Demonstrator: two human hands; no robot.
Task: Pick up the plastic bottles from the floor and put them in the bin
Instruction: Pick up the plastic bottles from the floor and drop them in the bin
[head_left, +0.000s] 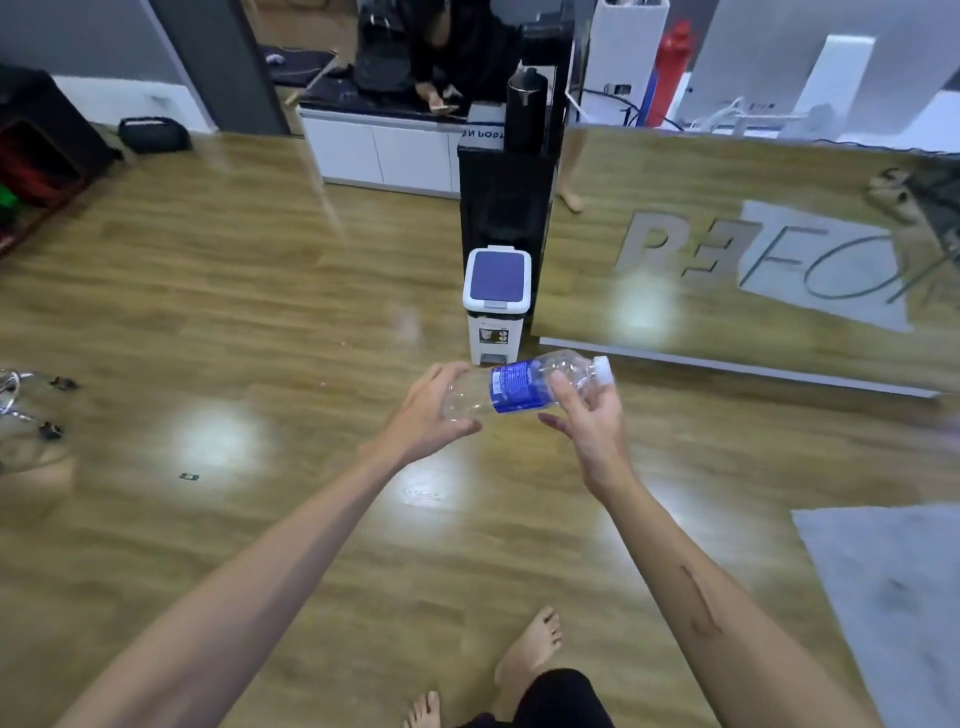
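A clear plastic bottle (511, 387) with a blue label and a white cap lies sideways in the air between my two hands, cap pointing right. My left hand (434, 410) grips its bottom end. My right hand (589, 415) holds the neck end, fingers curled round it. Just beyond the bottle stands a small white pedal bin (496, 309) with its purple lid closed. My bare feet show at the bottom of the view.
A black cabinet (506, 197) stands right behind the bin. A long wood-fronted counter (753, 249) with silver letters runs to the right. A grey mat (893, 597) lies at lower right. A chair base (31, 410) is at the left. Another person stands at a far counter.
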